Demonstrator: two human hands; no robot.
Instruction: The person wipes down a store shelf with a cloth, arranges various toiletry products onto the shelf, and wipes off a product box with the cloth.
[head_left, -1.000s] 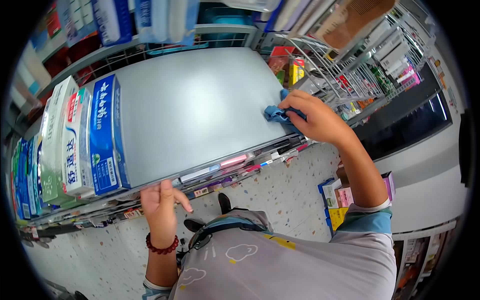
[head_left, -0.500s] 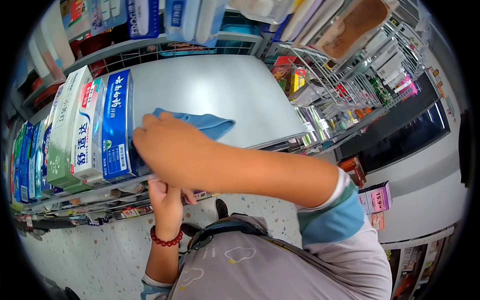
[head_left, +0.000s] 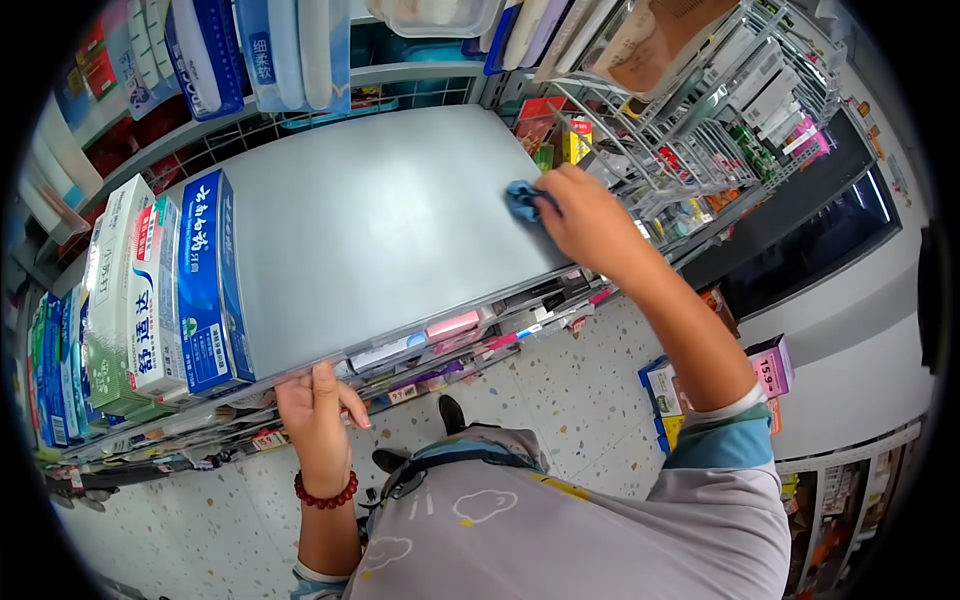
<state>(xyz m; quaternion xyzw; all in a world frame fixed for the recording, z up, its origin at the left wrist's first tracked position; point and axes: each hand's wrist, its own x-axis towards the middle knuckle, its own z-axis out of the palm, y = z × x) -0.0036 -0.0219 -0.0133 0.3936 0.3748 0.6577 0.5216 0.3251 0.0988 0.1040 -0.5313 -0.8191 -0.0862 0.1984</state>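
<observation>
A crumpled blue cloth [head_left: 523,201] is bunched in my right hand [head_left: 578,222], whose fingers close over it. That hand presses it on the grey shelf board [head_left: 380,215], near the right end. My left hand [head_left: 318,415], with a red bead bracelet [head_left: 326,492] at the wrist, rests against the shelf's front edge. Its thumb points up and its fingers are apart, with nothing seen in them. Left of the bare board stand upright toothpaste boxes: a blue one [head_left: 208,285], a white one [head_left: 155,300] and a green-and-white one [head_left: 115,310].
Hanging toothbrush packs [head_left: 285,55] line the back above the board. Wire baskets [head_left: 690,165] with small goods are at the right. A lower shelf with packages [head_left: 450,328] runs beneath the front edge. Speckled floor [head_left: 540,400] and cartons [head_left: 665,390] lie below.
My right hand has swept from beside the toothpaste boxes to the board's right end, carrying the cloth, now bunched up. My left hand stays by the front edge.
</observation>
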